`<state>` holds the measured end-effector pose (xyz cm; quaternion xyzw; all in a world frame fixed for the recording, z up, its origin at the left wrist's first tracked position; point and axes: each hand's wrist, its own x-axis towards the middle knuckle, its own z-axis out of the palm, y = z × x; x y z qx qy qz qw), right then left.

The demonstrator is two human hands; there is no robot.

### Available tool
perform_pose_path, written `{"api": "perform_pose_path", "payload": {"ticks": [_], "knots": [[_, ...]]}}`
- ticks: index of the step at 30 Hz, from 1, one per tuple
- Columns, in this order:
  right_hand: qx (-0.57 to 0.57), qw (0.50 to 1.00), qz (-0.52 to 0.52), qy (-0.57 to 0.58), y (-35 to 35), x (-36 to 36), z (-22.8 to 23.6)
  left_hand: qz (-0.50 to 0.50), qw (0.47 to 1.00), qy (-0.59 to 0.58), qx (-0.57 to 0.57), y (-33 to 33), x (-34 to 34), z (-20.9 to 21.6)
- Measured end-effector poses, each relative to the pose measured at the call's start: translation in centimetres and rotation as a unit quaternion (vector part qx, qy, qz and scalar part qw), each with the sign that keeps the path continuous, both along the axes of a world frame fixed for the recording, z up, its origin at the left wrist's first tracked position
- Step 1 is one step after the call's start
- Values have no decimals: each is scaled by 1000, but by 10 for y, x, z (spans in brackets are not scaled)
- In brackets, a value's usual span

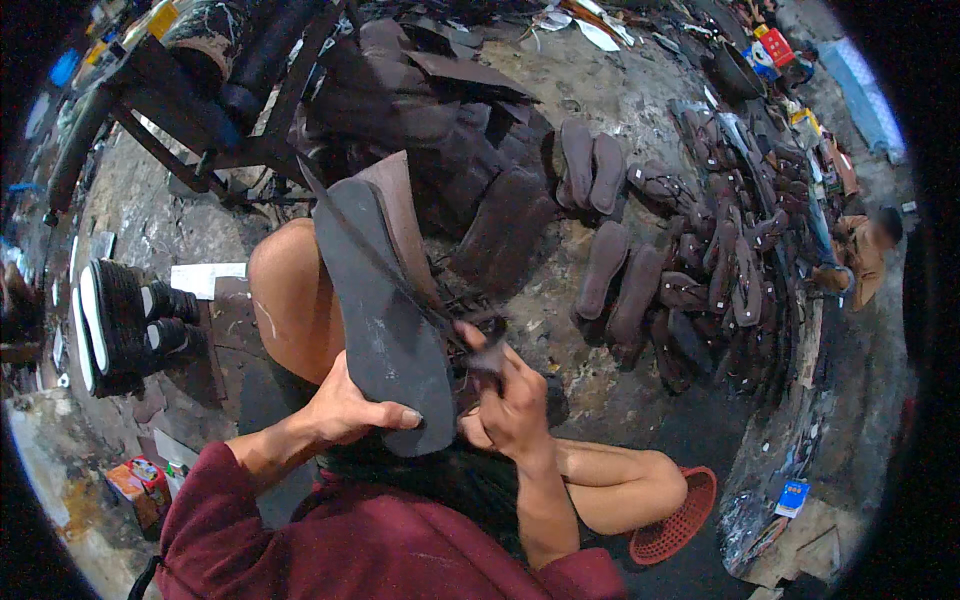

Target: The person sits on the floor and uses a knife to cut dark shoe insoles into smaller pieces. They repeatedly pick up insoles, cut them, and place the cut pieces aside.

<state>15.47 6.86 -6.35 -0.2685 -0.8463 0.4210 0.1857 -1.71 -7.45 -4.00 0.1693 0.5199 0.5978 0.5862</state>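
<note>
Here, we see a brown pile [450, 140] far off, sandals [742, 272] right; near us stands a sole [385, 310], its near end clamped in our left hand [345, 408], likely for steadiness; our right hand [515, 402] grips something blurred [486, 360].

A plain maroon top [400, 550] is covering the upper body, its sleeves [205, 520] are ending above bare forearms [272, 452], and dark shorts [490, 500] are leaving both knees [290, 290] uncovered.
</note>
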Motion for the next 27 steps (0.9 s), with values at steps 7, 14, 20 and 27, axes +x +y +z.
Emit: {"api": "perform_pose_path", "payload": {"ticks": [7,14,20,27], "knots": [[23,989,-54,134,15,-96,-12,-36,997,53,-35,5,5,14],[-128,989,-40,61,-21,-30,12,103,991,-1,86,1,-21,21],[126,984,-48,116,-58,17,-18,164,983,-80,-25,5,-19,19],[149,987,-48,47,-85,101,-42,116,990,-73,18,-2,-10,29]]}}
